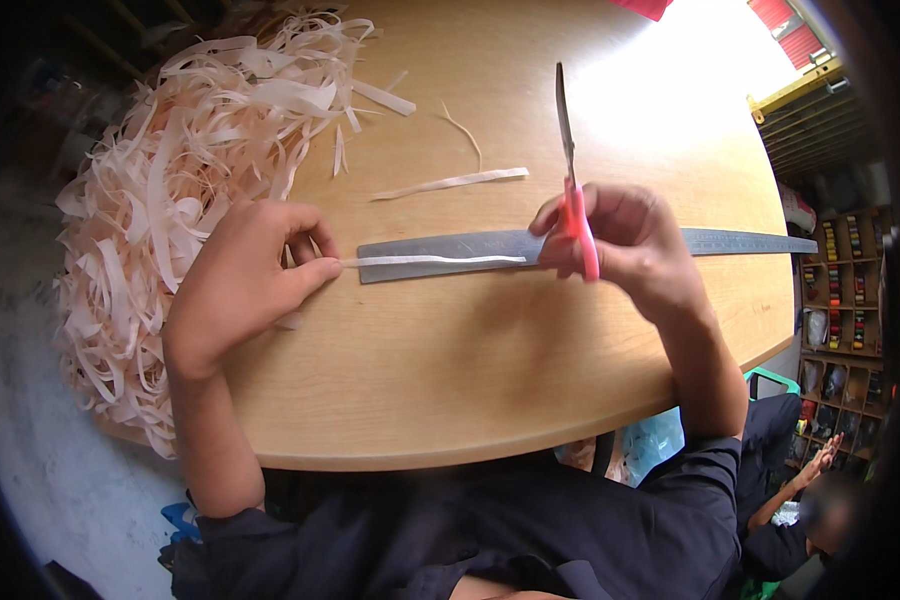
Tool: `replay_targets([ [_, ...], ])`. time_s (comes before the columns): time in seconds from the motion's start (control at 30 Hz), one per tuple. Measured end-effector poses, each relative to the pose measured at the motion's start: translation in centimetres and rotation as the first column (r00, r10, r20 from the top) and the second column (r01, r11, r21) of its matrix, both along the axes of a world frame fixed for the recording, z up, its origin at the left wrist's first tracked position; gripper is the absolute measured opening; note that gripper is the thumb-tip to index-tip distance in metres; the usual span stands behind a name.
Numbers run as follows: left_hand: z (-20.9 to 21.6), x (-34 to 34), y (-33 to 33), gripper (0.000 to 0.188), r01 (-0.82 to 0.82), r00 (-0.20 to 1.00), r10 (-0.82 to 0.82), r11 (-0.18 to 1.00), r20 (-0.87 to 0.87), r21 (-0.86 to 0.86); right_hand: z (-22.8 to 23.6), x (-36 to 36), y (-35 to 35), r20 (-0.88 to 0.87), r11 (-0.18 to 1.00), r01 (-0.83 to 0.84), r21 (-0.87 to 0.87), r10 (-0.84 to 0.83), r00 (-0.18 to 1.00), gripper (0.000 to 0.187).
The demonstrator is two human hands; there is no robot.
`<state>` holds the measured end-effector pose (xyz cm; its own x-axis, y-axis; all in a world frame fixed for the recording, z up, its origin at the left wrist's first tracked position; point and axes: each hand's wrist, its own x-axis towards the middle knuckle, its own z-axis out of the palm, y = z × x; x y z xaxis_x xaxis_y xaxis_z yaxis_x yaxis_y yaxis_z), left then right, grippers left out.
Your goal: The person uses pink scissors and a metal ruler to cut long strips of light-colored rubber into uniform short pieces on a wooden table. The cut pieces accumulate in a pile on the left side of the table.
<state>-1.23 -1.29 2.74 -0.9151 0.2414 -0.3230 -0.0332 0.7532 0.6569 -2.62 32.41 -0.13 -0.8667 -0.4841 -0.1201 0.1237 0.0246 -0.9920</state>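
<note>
My left hand (240,280) is pinched on one end of a narrow white strip (440,260), which looks like fabric or ribbon. From those fingertips the strip runs rightward, nearly straight, over a long grey metal ruler (460,245). Its other end stops just short of my right fingers. In my right hand (638,245) is a pair of scissors (582,235) with pinkish-red handles, the blades pointing away from me and looking closed. My right fingertips hover at or over the ruler; contact cannot be made out. Part of the ruler is hidden behind that hand.
A large heap of pale pink strips (160,220) covers the left of the wooden table (420,390). Loose strips (450,182) lie beyond the ruler. To the right are shelves (845,300) with small coloured items and a seated person (785,510); a light-blue plastic bag (653,443) hangs below the edge.
</note>
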Motion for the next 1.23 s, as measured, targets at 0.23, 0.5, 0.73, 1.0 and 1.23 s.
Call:
replay_targets([
  [0.23,-0.2,-0.3,0.4,0.011,0.031,0.999,-0.031,1.000,-0.037,-0.005,1.1,1.9,-1.7,0.249,0.978,-0.205,0.029,0.192,0.949,0.032],
  [0.5,0.0,-0.1,0.4,0.017,0.060,0.988,-0.061,0.998,-0.140,-0.012,1.1,1.1,-1.1,0.065,0.996,0.068,0.064,-0.072,0.995,0.034],
  [0.73,0.3,0.0,1.0,0.018,0.047,0.979,-0.052,0.998,-0.198,-0.031,1.0,0.6,-0.4,-0.471,0.845,0.203,0.495,0.065,0.880,0.016],
  [1.0,-0.2,-0.2,0.6,0.011,0.013,0.994,-0.011,1.000,-0.109,0.015,-0.2,2.6,-2.1,-0.634,0.741,0.168,0.650,0.408,0.657,0.023],
  [1.23,0.1,-0.2,0.6,0.010,0.034,0.995,-0.036,0.999,-0.092,-0.023,-0.1,2.6,-2.0,-0.517,0.579,0.100,0.809,0.620,0.590,0.022],
])
